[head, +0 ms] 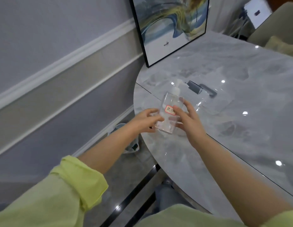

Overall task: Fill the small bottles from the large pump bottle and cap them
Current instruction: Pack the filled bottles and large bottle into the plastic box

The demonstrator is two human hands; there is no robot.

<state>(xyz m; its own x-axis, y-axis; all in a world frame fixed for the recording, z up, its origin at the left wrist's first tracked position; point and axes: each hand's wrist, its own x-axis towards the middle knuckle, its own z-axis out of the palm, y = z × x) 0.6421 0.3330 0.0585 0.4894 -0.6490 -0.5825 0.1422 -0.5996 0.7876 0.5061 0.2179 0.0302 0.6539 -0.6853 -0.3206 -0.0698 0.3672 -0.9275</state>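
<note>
**Pump bottle, clear, one: held between two hands at table edge**

Pump bottle point(169, 110), square-sided, with a red-bordered label point(170, 110), stands near the left rim of the grey marble table point(240, 95). Left hand point(147, 119): fingers curled against the bottle's lower left side, gripping it. Right hand point(190, 122): fingers spread, tips touching the bottle's right face. Sleeves, yellow-green: two. Framed picture point(172, 27), one, leans at the wall behind. Dark clip-like item point(202, 89), one, lies beyond the bottle.
</note>
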